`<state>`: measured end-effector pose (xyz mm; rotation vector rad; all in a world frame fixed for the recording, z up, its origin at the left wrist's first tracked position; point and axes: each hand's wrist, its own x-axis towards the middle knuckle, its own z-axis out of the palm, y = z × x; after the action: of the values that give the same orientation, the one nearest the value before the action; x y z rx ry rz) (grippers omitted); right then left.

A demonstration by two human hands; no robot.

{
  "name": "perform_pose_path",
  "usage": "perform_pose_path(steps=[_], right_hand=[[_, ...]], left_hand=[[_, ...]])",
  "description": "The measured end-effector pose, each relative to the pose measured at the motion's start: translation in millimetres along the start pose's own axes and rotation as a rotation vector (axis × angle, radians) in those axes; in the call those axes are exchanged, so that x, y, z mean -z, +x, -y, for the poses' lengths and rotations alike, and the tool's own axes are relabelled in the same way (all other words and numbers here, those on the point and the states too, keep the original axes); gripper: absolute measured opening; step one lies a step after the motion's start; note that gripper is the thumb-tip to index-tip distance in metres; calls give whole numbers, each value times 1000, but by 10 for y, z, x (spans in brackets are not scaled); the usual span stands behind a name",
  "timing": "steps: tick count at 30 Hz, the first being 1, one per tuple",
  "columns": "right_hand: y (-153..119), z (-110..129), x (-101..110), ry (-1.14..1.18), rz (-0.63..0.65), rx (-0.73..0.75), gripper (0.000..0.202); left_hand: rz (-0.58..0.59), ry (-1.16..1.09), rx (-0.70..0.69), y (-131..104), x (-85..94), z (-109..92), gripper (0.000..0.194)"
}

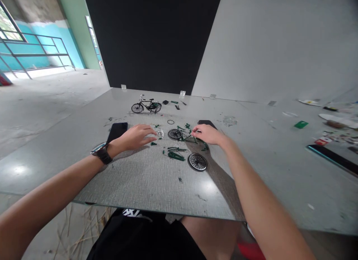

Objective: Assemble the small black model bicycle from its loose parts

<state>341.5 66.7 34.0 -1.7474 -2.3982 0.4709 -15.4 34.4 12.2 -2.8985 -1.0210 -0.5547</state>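
Note:
My left hand (140, 135) is over the table with its fingers apart, beside a small pile of silvery parts (160, 133). My right hand (205, 133) has its fingers bent together at the green bicycle frame (189, 137); whatever is between the fingertips is too small to name. One spoked wheel (175, 134) sits at the left end of that frame. A loose wheel (197, 162) lies nearer to me. Left of it are a green chain-guard piece (176, 155) and thin green and silvery parts. A thin black ring (170, 122) lies beyond the frame.
An assembled black model bicycle (146, 106) stands at the back. A dark phone (118, 131) lies by my left wrist, another dark object (207, 123) behind my right hand. A black panel (151, 40) rises behind the table (134, 181). At right are a green card (301, 124) and scattered items.

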Motion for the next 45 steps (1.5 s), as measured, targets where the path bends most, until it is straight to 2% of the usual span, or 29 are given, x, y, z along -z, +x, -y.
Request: perform_pose_path(steps=[8,15,19,22,24,26,29,34,37,42,45], right_hand=[[-111,202,63,-76,-113,-31,35],[-144,217,129,-189,-287,2,32],[-158,300,134,-123,-367,40,28],[-137,440,45,48,-348,89,30],[-99,555,-65,177,-357,201,33],[-60,676,-192,283,-327,287,40],[-30,850,-362,395,-184,336,46],[-11,1021,-535,524,-103,353,45],[9,1028,-569,535,-81,304,44],[-35,949,-473,444,-232,266,39],[-58,865,-412,309,-259,223,30]], left_hand=[[-6,-2,7,0,7,-12,35],[-39,-13,16,4,3,-24,39],[-87,-33,0,5,-13,-27,37],[-222,-8,-22,5,-17,-42,38],[-321,36,-49,7,-16,-66,45],[-369,75,-87,10,-19,-99,48],[-370,84,-155,13,-40,-149,39],[-309,-113,-227,20,-76,-201,35],[-277,-250,-173,35,-83,-209,31],[-308,-365,11,58,-86,-169,24],[-298,-427,131,55,-61,-135,21]])
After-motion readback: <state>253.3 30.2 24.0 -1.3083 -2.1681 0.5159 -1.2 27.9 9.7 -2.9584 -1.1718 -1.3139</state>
